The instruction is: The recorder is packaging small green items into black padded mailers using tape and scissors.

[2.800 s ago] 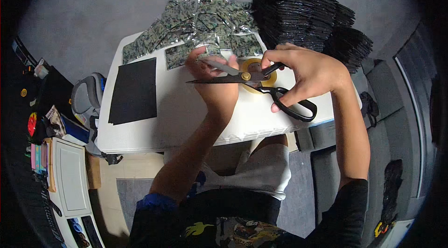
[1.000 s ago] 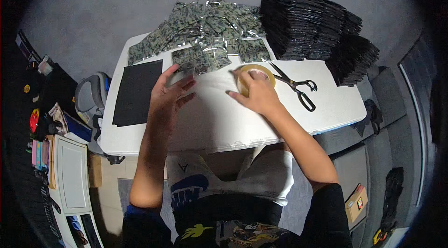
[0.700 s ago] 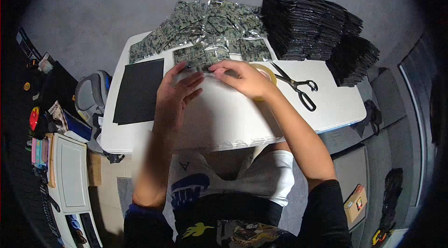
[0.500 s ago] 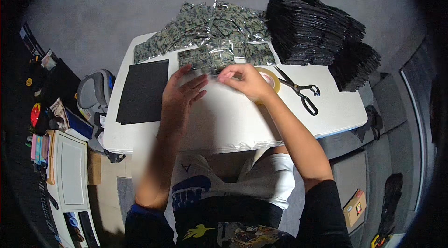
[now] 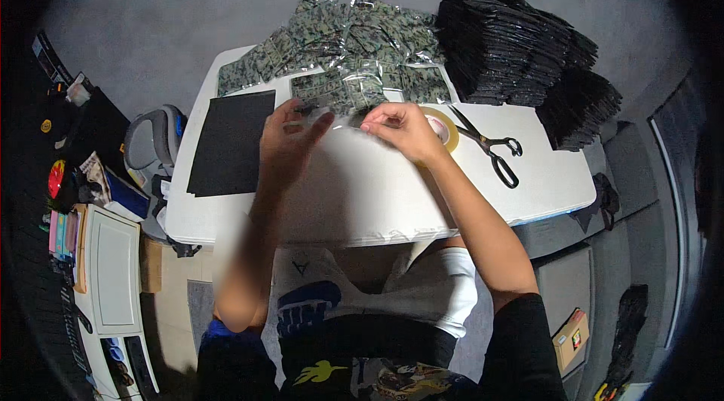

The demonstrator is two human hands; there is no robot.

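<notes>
Over the middle of the white table [image 5: 377, 190], my hands hold a see-through plastic bag [image 5: 343, 120] between them. My left hand [image 5: 288, 138] is closed on its left side, with fingers and thumb bent and slightly blurred. At the other side, my right hand [image 5: 407, 132] pinches the plastic between thumb and fingertips. What the bag contains is hard to make out against the camouflage-patterned packets [image 5: 320, 86] just behind it. Beside my right hand lies a roll of clear yellowish tape [image 5: 446, 129], partly covered by that hand.
Black-handled scissors [image 5: 492, 146] lie right of the tape. Black sheets [image 5: 234, 144] are stacked at left. More camouflage packets [image 5: 377, 35] are heaped along the far edge. Tall stacks of glossy black bags [image 5: 513, 50] stand far right. A grey chair [image 5: 154, 144] is beyond the left edge.
My left hand has turned, bringing its thumb across toward the plastic and its fingers in. My right hand stays pinched in nearly the same place. The whole view has shifted slightly.
</notes>
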